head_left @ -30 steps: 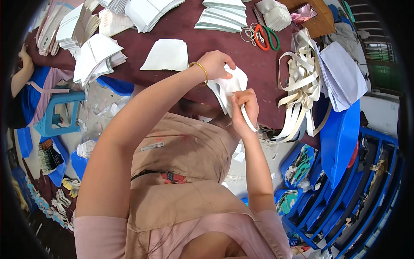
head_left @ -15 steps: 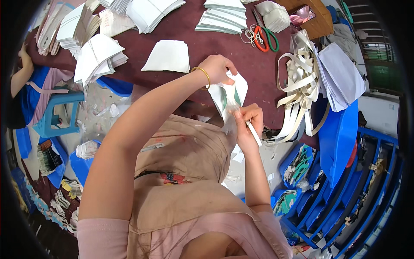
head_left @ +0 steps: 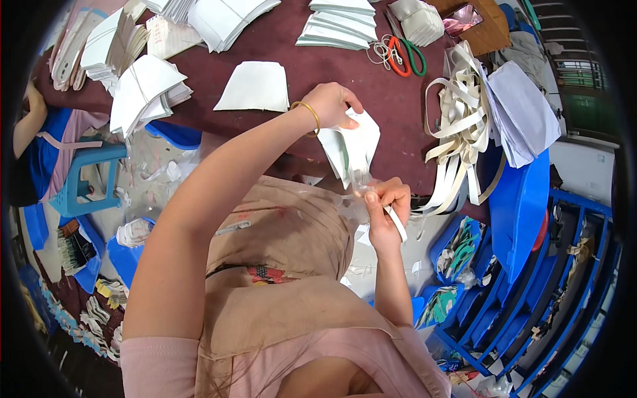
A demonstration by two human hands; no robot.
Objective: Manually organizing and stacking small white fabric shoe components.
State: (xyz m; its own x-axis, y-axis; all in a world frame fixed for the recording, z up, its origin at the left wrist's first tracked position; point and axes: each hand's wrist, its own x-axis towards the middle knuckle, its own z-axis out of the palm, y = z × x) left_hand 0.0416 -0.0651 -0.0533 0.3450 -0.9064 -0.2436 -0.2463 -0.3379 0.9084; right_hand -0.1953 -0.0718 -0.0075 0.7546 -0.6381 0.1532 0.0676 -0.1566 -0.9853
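Observation:
My left hand (head_left: 330,108), with a gold bangle at its wrist, pinches the upper edge of a white fabric-like panel (head_left: 360,140) over the table's near edge. A bit of green shows along the panel's left side. Below it my right hand (head_left: 387,207) is closed, thumb against fingers, with a narrow white strip (head_left: 397,224) sticking out of the grip. Clear plastic film (head_left: 353,204) hangs between the panel's lower end and this hand. Whether the strip is a band or a stiff tool I cannot tell. Another white panel (head_left: 253,86) lies flat on the table, left of my left hand.
Tied stacks of white panels (head_left: 147,91) line the table's far left. Scissors with red and green handles (head_left: 406,56) lie beyond my hands. Cream straps (head_left: 458,126) drape over the right edge beside white sheets (head_left: 519,109). A blue rack (head_left: 531,312) stands lower right; another person's arm (head_left: 30,116) shows far left.
My right hand has moved down and slightly right, away from the panel, with the strip and film. The panel has flattened and shows less green. My left hand stays nearly in place.

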